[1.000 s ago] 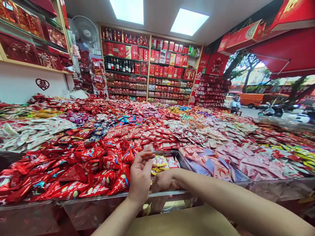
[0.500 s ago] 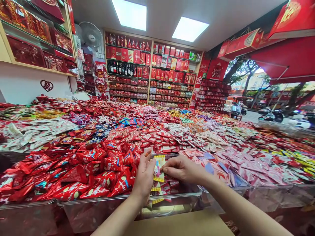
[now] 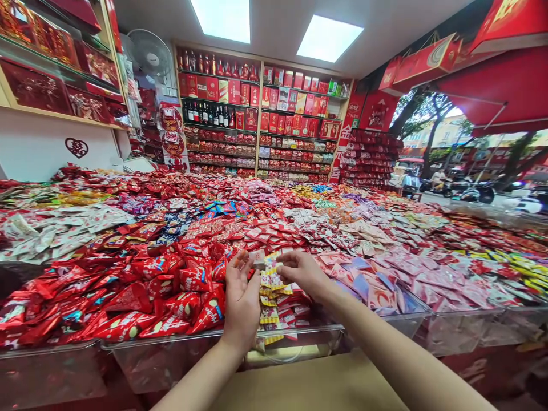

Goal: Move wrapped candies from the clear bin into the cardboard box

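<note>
My left hand (image 3: pixel 242 299) is held palm up over the edge of a clear plastic bin, fingers apart and nothing in it. Opposite it is my right hand (image 3: pixel 302 274), its curled fingers slightly apart at the edge of a yellow-and-white candy packet (image 3: pixel 271 264). Below and between the hands, more yellow-edged packets (image 3: pixel 269 314) lie in an overlapping column. Pink-and-red packets (image 3: pixel 295 308) fill the bin beside them. Just left of my left hand are shiny red candy bags (image 3: pixel 171 297), heaped high.
Clear bin rims (image 3: pixel 299 330) run along the front, with a cardboard surface (image 3: pixel 317 382) below. Pink packets (image 3: pixel 445 291) are piled on the right, white ones (image 3: pixel 64 228) on the left. Shelves of red boxes (image 3: pixel 295 123) stand behind; a street with scooters (image 3: pixel 471 191) lies right.
Both hands have moved slightly up and apart. The yellow packet earlier held upright between them is no longer seen there; more yellow-edged packets now show in the bin. The view has shifted slightly.
</note>
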The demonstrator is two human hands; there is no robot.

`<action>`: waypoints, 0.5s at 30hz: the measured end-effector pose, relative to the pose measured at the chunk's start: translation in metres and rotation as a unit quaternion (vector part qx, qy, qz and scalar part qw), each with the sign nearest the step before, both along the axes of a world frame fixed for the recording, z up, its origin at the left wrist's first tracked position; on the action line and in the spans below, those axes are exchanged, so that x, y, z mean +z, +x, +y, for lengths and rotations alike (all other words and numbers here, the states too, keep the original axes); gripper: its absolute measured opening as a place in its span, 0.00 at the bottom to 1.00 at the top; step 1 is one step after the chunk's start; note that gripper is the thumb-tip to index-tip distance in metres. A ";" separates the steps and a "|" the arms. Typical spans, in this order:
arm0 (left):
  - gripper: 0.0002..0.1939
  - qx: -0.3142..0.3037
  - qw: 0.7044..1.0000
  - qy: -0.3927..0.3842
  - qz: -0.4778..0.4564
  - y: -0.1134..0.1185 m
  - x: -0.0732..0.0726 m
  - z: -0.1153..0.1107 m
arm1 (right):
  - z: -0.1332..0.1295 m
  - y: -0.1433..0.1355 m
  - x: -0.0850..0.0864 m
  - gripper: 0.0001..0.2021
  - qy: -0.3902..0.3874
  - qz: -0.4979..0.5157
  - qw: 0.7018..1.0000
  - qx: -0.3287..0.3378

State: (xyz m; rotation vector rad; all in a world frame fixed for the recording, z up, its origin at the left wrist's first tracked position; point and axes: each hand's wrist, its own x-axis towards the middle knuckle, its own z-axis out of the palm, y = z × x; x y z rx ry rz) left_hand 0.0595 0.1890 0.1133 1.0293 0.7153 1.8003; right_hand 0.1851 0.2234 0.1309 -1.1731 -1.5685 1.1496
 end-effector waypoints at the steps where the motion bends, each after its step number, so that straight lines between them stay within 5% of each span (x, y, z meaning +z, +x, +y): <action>1: 0.20 0.003 1.000 0.014 0.010 0.000 -0.001 -0.001 | 0.006 -0.001 -0.001 0.08 -0.023 -0.020 1.000 -0.001; 7: 0.19 0.008 0.998 0.030 0.046 0.001 -0.002 -0.002 | 0.029 -0.007 -0.018 0.09 0.058 -0.262 0.963 -0.027; 11: 0.17 -0.002 0.999 0.025 0.029 0.001 -0.002 -0.002 | 0.017 -0.004 -0.011 0.08 0.145 -0.332 0.931 -0.049; 13: 0.17 -0.007 0.999 0.024 0.024 0.001 -0.001 -0.003 | 0.006 -0.003 -0.004 0.09 0.140 -0.344 0.927 0.056; 15: 0.17 -0.007 0.999 0.020 0.026 0.001 0.000 -0.004 | -0.004 -0.005 -0.002 0.09 0.052 -0.327 0.920 0.213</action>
